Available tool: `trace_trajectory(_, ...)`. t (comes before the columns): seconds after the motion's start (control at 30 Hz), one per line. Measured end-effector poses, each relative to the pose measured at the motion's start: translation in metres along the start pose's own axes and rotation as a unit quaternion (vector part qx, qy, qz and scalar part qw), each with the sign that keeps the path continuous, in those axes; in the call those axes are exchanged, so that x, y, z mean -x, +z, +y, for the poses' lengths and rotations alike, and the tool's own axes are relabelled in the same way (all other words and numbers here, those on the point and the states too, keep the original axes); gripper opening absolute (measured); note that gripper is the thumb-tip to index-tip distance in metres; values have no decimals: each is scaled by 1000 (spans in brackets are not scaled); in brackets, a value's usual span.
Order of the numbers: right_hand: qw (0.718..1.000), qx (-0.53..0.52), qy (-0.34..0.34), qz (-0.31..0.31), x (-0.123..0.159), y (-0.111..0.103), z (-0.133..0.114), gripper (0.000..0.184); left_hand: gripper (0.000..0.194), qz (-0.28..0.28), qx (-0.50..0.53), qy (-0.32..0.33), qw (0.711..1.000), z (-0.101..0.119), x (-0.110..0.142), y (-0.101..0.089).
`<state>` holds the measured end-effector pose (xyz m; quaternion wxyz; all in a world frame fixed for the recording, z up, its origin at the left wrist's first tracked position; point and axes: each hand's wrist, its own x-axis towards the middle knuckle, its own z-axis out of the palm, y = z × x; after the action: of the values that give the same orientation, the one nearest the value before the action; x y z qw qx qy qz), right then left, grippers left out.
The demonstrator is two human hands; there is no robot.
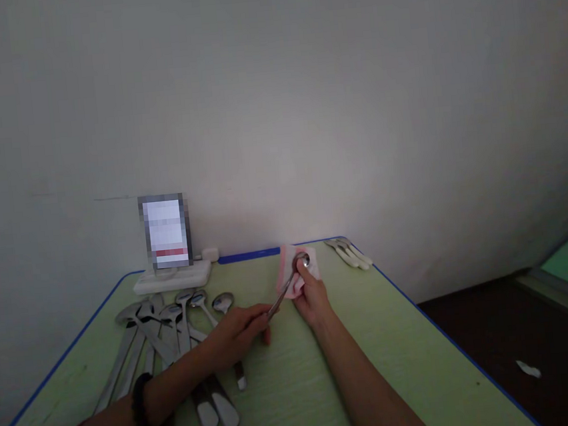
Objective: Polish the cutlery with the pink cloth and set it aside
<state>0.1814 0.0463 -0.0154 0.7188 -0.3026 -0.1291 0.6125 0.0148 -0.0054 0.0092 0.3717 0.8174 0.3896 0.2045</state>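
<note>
My left hand [244, 332] pinches the handle of a metal spoon [285, 289] that slants up to the right. Behind the spoon's bowl is a white and pink cloth [289, 266], held in my right hand [312, 294]. My right thumb presses against the bowl, and the fingers behind the cloth are hidden. A pile of metal spoons [174, 324] lies under and beside my left forearm, bowls toward the wall, partly covered by the arm. At the far right corner lie several spoons with white handles [349, 257].
A screen [166, 231], blurred out, stands on a white base [172, 277] at the back left, next to a small white block [210, 254]. The green table [393, 356] has a blue edge and meets a grey wall. A white scrap [529, 369] lies on the dark floor.
</note>
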Motion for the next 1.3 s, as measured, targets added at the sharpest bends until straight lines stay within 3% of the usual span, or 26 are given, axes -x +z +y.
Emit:
trace_trajectory(0.13, 999, -13, 26, -28, 1, 0, -1, 28, 40, 1, 14, -3, 1000, -1, 1, 1)
trace_trajectory(0.4, 994, -1, 73, -76, 7, 3, -3, 24, 35, -48, 17, 24, 998, -3, 3, -1)
trace_trajectory(0.67, 994, 2, 66, -89, 5, 3, 1, 28, 32, 26, 30, -37, 999, -10, 0, 7)
trace_trajectory(0.9, 989, 28, 113, -87, 4, 0, -1, 17, 46, 26, 56, -23, 998, -11, 1, 6)
trace_trajectory(1.0, 988, 33, 123, -91, 3, -2, -1, 16, 44, 53, 7, -28, 998, -10, 2, 7)
trace_trajectory(1.13, 991, 37, 103, -81, 2, -1, 1, 18, 35, 91, -140, -25, 986, -6, 3, 9)
trace_trajectory(1.3, 995, 24, 75, -54, -1, -1, 4, 16, 28, 74, -217, -57, 972, -3, 3, 8)
